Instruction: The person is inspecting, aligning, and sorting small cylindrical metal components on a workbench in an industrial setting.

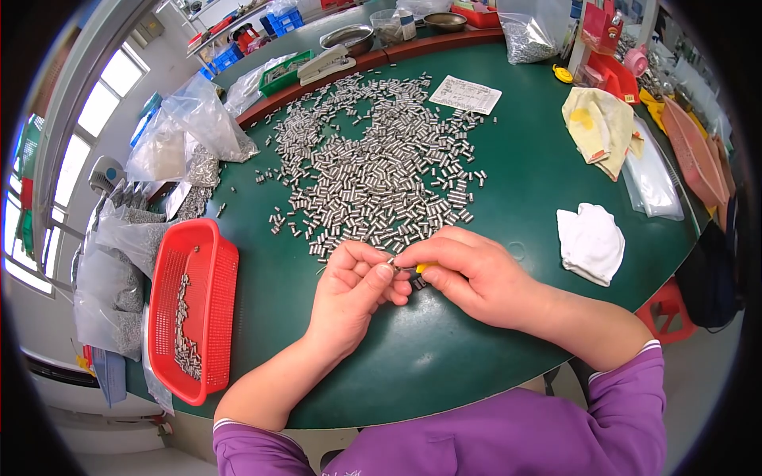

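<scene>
My left hand (353,289) pinches a small metal cylinder (391,262) between thumb and forefinger, its other fingers curled beneath. Close against it, my right hand (472,274) grips a small tool with a yellow handle (425,267); the tool's thin end points at the cylinder, though my fingers hide whether the two touch. A few loose metal cylinders (419,282) lie under my right hand. Just beyond both hands spreads a wide heap of the same short metal cylinders (365,178) on the green tabletop (357,373).
A red plastic basket (225,317) with some metal parts stands at the left, beside clear bags of parts (111,278). At the right lie a white glove (591,242), a yellowish cloth glove (599,131) and plastic bags (651,178). A printed paper slip (467,95) lies beyond the heap.
</scene>
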Available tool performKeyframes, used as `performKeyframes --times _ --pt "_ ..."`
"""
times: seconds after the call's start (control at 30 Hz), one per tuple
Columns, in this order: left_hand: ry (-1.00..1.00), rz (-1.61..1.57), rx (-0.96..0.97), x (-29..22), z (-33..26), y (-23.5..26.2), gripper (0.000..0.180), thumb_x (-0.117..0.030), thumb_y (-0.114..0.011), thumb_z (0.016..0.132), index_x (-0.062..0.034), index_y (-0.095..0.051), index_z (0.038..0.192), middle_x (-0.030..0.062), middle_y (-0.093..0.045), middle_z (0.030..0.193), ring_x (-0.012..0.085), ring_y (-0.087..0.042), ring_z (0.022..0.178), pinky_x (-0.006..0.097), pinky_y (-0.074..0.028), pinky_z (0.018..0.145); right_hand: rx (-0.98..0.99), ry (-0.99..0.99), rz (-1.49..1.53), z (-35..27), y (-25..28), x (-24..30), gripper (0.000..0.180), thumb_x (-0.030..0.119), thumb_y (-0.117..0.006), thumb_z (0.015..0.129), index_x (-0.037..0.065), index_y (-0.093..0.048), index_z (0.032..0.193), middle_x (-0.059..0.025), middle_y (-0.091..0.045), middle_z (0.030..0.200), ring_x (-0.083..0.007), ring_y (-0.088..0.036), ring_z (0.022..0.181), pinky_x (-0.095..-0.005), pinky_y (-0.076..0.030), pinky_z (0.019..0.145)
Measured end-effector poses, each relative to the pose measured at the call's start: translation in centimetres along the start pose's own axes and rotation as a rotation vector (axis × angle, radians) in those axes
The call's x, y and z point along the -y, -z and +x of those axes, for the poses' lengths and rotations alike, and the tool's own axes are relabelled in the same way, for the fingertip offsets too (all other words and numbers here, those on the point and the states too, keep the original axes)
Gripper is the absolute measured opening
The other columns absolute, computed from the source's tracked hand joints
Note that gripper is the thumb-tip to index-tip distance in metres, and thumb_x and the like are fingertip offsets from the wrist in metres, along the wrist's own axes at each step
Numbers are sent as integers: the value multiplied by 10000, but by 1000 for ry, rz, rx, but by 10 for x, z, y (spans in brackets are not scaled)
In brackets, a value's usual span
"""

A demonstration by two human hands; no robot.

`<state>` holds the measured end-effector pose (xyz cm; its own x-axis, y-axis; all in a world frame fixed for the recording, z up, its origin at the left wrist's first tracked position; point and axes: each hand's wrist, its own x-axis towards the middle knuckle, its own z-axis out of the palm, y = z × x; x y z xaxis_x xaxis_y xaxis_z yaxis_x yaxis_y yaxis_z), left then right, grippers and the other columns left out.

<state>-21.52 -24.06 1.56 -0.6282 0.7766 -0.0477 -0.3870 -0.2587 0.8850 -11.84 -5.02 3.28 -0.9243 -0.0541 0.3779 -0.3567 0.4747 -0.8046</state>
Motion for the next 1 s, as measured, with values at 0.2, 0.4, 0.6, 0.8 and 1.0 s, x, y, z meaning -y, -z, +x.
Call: performKeyframes --times 0.2,0.4,0.6,0.8,1.0 --pt "-13 -21 24 0 1 0 112 -79 -543 980 -77 -468 1063 121 -644 1009 172 -652 859 306 -560 761 -119 -23 -154 0 4 -2 259 101 -584 907 153 -623 1157 -74 -606 976 -275 -606 881 -373 -504 761" --pt "-4 -10 33 -1 1 1 134 -81 -548 978 -77 -475 1090 109 -639 1016 170 -647 881 301 -555 779 -129 65 -179 2 6 1 229 51 -598 896 85 -638 1119 -76 -644 939 -244 -616 830 -349 -501 733" --pt "5 28 22 -1 0 0 135 -79 -559 972 -48 -506 1093 102 -641 984 160 -646 868 292 -554 782 -83 83 -145 1 7 -1 173 99 -642 877 72 -652 1048 -74 -674 923 -248 -656 827 -346 -516 729" --pt "1 36 13 0 1 -1 136 -47 -566 960 -30 -514 1085 104 -638 972 155 -646 854 291 -557 775 -61 76 -169 1 6 -2 171 149 -625 887 95 -638 1049 -84 -666 945 -284 -650 868 -388 -517 749" --pt "7 96 -3 -1 1 -1 148 -16 -573 948 -17 -515 1085 108 -636 970 151 -646 847 287 -557 769 -83 177 -222 2 7 -2 169 105 -670 851 83 -660 1018 -63 -679 942 -253 -656 862 -369 -517 770"
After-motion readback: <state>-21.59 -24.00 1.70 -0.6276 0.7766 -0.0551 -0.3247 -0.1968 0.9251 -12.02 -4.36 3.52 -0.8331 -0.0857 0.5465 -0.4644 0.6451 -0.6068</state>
